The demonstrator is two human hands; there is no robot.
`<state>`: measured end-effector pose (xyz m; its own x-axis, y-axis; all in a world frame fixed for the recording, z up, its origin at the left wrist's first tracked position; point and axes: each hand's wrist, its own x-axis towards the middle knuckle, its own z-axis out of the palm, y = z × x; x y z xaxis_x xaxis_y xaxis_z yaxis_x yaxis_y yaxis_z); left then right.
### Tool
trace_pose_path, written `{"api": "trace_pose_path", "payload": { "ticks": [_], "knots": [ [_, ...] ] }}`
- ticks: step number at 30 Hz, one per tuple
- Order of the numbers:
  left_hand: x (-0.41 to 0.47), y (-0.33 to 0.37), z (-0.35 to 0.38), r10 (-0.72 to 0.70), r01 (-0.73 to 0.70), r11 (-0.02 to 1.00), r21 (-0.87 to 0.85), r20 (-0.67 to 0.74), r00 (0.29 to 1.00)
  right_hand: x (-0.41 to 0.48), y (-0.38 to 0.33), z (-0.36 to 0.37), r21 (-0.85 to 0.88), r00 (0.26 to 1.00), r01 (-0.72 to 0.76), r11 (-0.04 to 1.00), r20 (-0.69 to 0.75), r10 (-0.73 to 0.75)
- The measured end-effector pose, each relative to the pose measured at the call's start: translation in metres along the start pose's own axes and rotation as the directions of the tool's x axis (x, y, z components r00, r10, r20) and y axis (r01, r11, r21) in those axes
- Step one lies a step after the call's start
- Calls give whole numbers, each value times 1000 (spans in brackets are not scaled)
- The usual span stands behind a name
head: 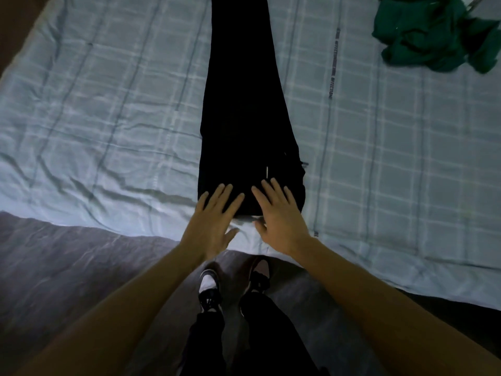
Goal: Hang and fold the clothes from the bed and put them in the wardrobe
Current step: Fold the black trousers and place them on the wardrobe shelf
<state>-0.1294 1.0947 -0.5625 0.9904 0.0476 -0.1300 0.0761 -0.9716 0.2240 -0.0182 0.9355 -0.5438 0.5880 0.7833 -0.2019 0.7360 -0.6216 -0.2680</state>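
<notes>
Straight fingers (219, 198) flat on black trousers (241, 104)

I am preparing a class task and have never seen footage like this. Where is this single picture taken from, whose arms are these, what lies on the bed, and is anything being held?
There is no machine here. A person wears one wide-angle camera on the head, looking forward and down, so the arms coming in from below are their own. The left hand and the right hand rest flat, fingers straight, on the near end of a long black garment, probably trousers. It is laid out lengthwise on the pale checked bed cover. Neither hand holds anything. A crumpled green garment lies apart at the far right. The person's shoes show below.
</notes>
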Motion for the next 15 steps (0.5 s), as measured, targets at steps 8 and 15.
{"api": "trace_pose_path", "payload": {
  "ticks": [8, 15],
  "knots": [
    [51, -11, 7, -69, 64, 996, 66, 70, 995, 34, 16, 12, -146, 996, -32, 989, -86, 20],
    [53, -6, -53, 21, 69, 976, -206, 406, 914, 31, 3, -52, 30, 938, -6, 1000, 346, -4]
  ]
}}
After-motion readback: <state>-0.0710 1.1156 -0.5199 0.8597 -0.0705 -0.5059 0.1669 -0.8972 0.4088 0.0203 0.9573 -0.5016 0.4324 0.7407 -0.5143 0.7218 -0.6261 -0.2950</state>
